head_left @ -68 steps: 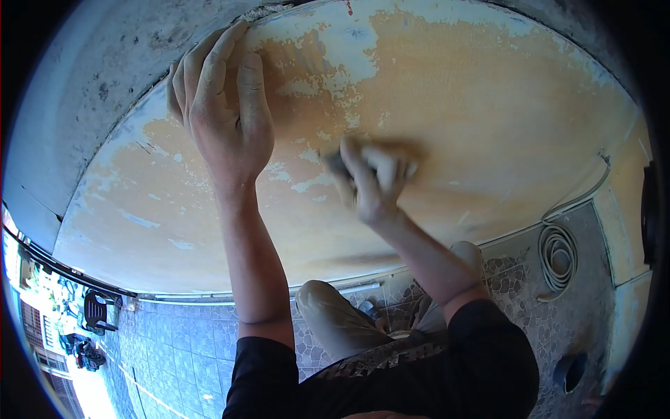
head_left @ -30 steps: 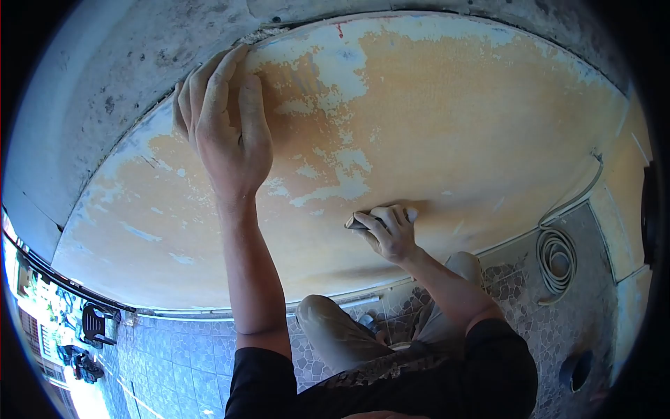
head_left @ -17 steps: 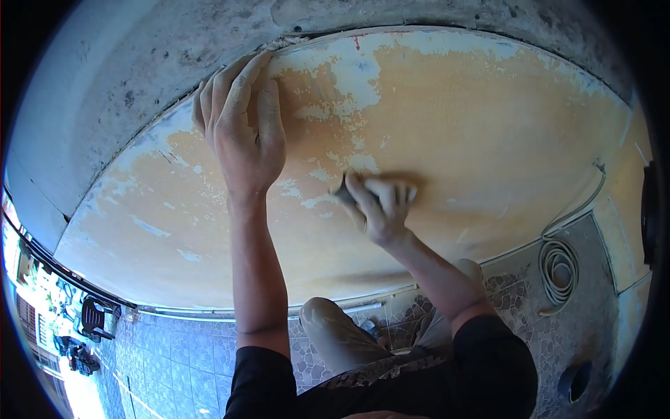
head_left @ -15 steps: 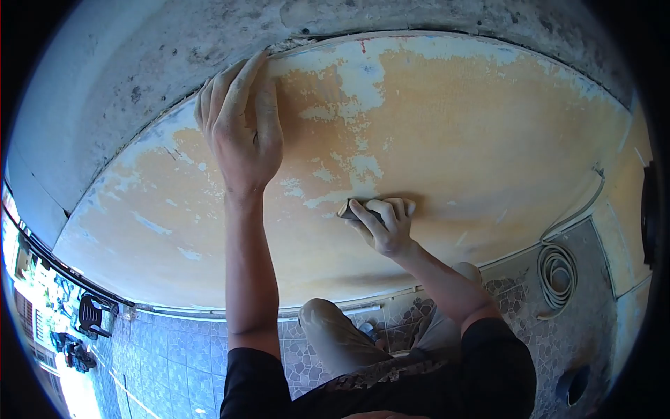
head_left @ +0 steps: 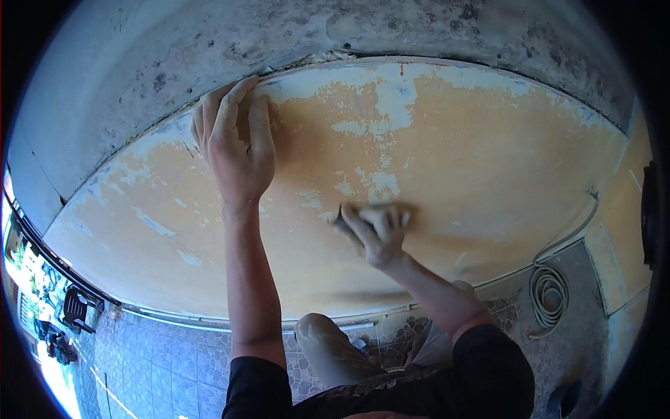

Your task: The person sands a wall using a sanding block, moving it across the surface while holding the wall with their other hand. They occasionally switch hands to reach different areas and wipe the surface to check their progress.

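My left hand [head_left: 241, 150] rests high on the yellowish wall [head_left: 481, 133], fingers stretched out and their tips at the seam under the grey concrete ledge [head_left: 279, 35]. It holds nothing. Lower and to the right, my right hand [head_left: 380, 234] is shut on a dark sanding block [head_left: 340, 219], pressed to the wall; motion smears it a little, and my fingers hide most of it. Between and above my hands, pale patches [head_left: 384, 185] show where the yellow paint is worn away.
A coiled hose [head_left: 549, 297] lies on the floor at the right, its end running up the wall. A dark chair [head_left: 78, 309] stands far left. Stone-patterned tiles [head_left: 174, 359] spread below, and a pale pipe [head_left: 209, 322] follows the wall's foot.
My right hand has shifted slightly left along the wall with the sanding block and is now blurred. My left hand stays at the top seam. The view has tilted a little.
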Demonstrator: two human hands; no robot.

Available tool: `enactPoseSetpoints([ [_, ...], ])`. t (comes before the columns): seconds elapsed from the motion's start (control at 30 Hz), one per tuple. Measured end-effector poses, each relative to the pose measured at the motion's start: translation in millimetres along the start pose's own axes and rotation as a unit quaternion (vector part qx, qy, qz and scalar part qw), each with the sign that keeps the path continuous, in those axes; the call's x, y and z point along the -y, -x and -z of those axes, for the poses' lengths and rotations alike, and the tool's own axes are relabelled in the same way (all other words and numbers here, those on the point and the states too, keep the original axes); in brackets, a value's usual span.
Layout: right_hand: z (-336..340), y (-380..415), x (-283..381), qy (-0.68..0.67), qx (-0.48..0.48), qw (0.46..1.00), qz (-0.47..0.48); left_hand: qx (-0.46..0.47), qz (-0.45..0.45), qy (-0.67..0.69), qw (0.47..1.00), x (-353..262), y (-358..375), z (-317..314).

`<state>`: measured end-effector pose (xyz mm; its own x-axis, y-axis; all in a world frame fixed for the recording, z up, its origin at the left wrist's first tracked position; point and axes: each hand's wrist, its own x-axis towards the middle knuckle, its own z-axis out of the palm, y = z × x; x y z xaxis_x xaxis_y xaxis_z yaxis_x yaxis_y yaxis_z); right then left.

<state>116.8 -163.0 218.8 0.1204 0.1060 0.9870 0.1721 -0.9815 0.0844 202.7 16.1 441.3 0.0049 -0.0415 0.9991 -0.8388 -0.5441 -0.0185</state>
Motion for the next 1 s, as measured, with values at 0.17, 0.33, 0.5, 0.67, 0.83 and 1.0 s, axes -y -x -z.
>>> enactPoseSetpoints([
  [0.17,17.0,-32.8,-18.5,-0.015,-0.035,0.999,-0.011,0.010,-0.005,0.018,1.000,6.6,0.5,0.3],
  [0.33,10.1,-196.3,-46.8,-0.076,-0.238,0.965,-0.077,0.007,-0.005,0.012,1.000,3.3,-0.1,-2.1],
  [0.5,0.7,-61.7,1.5,-0.022,-0.083,0.993,-0.075,0.004,-0.007,0.012,1.000,3.9,1.6,-4.8],
  [0.67,8.8,58.4,-11.5,-0.064,0.007,0.997,-0.035,-0.013,-0.016,0.017,1.000,4.9,1.2,-5.5],
  [0.83,34.7,-170.5,-42.1,-0.050,-0.213,0.963,-0.158,-0.002,-0.011,0.016,1.000,5.5,1.7,-6.6],
  [1.0,-2.1,-117.5,1.4,-0.077,-0.094,0.990,-0.077,-0.038,-0.008,0.022,0.999,3.5,2.0,-11.4],
])
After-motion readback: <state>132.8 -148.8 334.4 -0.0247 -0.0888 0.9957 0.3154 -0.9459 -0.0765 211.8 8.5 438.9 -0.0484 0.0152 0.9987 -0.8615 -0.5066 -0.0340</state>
